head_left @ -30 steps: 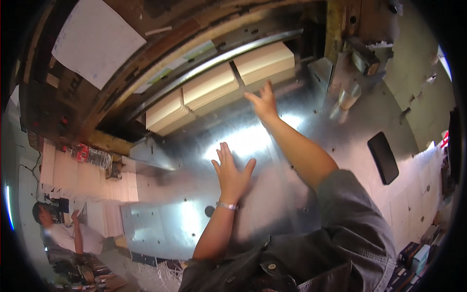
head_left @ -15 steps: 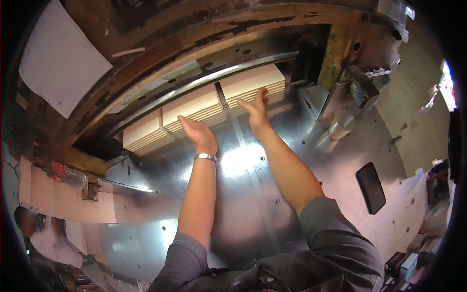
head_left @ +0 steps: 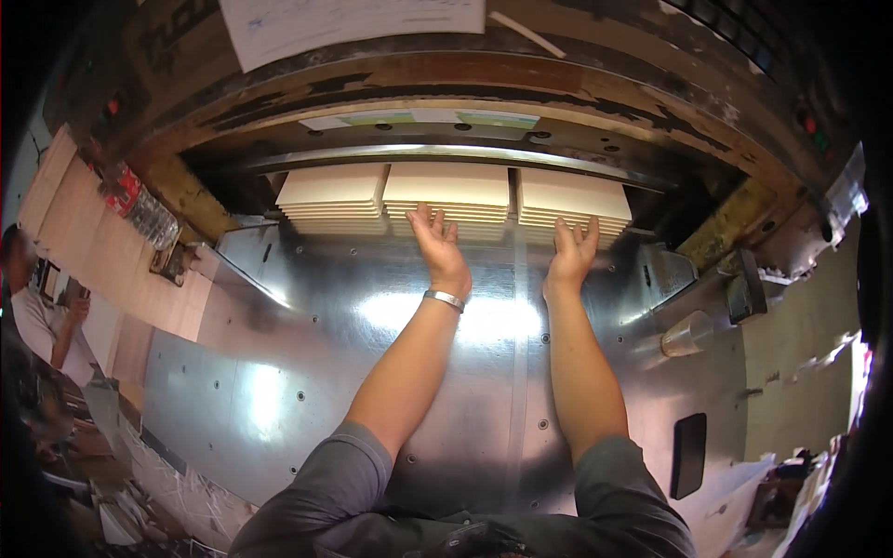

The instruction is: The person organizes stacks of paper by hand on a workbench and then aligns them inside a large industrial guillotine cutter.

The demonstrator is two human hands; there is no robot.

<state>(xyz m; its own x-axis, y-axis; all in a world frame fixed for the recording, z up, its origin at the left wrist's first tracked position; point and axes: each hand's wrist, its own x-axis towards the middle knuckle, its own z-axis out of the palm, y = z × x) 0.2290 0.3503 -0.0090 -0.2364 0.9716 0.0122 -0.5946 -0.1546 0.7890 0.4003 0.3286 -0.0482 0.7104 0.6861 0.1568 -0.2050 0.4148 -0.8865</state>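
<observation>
Three stacks of cream paper sheets lie side by side on the metal machine table, below a long bright bar: a left stack [head_left: 330,189], a middle stack [head_left: 448,183] and a right stack [head_left: 575,193]. My left hand [head_left: 439,249], with a metal band at the wrist, has its fingers spread against the front edge of the middle stack. At the front of the right stack, my right hand [head_left: 571,259] also has its fingers apart. Neither hand grips anything; the fingertips seem to touch the layered edges.
Metal side guides stand left [head_left: 251,267] and right [head_left: 668,274] of the stacks. A clear plastic cup [head_left: 686,335] and a black phone [head_left: 688,456] are on my right. A bottle [head_left: 139,206] lies far left, beyond which a person [head_left: 51,325] is visible. A written sheet [head_left: 344,28] hangs above.
The view has turned, so the stacks now run level across it. My right hand has come to the right stack's front edge with fingers more upright; both hands stay open.
</observation>
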